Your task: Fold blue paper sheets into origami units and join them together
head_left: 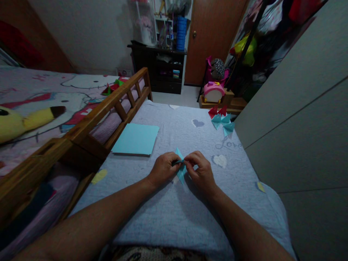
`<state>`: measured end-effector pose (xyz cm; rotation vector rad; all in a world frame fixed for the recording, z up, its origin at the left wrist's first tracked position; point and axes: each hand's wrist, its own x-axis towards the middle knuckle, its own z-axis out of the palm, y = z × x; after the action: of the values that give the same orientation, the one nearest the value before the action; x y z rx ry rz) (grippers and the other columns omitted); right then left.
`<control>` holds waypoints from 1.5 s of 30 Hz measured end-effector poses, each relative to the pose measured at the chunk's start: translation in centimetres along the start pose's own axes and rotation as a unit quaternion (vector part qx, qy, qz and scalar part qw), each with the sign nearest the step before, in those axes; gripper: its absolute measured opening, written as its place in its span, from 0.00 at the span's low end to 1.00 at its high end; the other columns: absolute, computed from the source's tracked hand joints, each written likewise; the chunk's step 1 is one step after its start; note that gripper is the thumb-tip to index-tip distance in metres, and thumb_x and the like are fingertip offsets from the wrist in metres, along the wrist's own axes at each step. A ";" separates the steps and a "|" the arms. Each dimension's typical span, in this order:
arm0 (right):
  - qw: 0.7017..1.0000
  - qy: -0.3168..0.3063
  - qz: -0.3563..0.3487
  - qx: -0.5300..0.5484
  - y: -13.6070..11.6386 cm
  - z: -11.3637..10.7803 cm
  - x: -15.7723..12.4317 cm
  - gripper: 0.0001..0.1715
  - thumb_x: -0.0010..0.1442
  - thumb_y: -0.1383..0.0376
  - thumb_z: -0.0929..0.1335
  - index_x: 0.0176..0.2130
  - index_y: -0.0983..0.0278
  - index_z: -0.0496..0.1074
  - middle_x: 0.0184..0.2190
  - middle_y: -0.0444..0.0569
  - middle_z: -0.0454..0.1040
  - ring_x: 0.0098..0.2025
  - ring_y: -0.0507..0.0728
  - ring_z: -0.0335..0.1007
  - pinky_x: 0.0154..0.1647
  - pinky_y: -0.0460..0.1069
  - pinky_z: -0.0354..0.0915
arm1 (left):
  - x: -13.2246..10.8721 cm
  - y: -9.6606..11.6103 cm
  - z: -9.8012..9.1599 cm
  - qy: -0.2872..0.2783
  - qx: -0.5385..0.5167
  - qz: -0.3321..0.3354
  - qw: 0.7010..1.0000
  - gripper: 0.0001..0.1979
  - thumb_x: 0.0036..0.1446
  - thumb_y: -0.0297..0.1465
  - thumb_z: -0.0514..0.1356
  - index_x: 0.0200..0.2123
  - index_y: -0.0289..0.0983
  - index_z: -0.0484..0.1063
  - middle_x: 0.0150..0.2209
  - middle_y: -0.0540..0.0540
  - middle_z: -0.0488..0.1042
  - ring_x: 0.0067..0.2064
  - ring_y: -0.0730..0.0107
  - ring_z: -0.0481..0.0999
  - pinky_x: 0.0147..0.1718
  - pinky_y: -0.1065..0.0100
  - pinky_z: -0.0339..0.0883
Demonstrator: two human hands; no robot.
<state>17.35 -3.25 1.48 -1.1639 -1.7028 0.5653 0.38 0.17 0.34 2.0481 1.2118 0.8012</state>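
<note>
A small folded piece of light blue paper [180, 170] lies between my two hands on a pale blue quilted mat [174, 214]. My left hand [164, 169] pinches its left side with fingers curled. My right hand [200, 171] pinches the right side, fingertips meeting the left hand's at the fold. One tip of the paper pokes up behind the fingers and another points toward me.
A stack of light blue square sheets [136, 139] lies to the left on the mat. Several folded blue and red paper pieces [221, 117] sit at the far right. A wooden bed frame [89, 123] runs along the left, a grey wardrobe wall [293, 116] along the right.
</note>
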 end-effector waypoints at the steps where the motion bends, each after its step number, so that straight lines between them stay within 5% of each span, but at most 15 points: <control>1: 1.000 -0.002 0.001 -0.001 0.0 0.0 0.0 0.07 0.62 0.71 0.66 0.34 0.60 0.72 0.32 0.46 0.71 0.33 0.54 0.69 0.34 0.49 0.67 | 0.0 0.0 0.0 0.000 0.001 0.000 1.000 0.05 0.57 0.27 0.62 0.28 0.36 0.76 0.28 0.49 0.75 0.32 0.69 0.73 0.33 0.69 0.62; 45: 0.997 -0.055 0.058 0.023 0.3 0.1 -0.3 0.05 0.58 0.71 0.67 0.31 0.62 0.69 0.29 0.44 0.68 0.32 0.54 0.65 0.34 0.49 0.61 | -0.3 -0.3 0.1 0.003 -0.009 0.056 0.998 0.06 0.56 0.23 0.61 0.27 0.35 0.74 0.28 0.48 0.74 0.33 0.66 0.73 0.34 0.68 0.61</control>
<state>17.39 -3.42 1.05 -1.2238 -1.7128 0.7494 0.16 -0.01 0.00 2.1146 1.0963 0.8686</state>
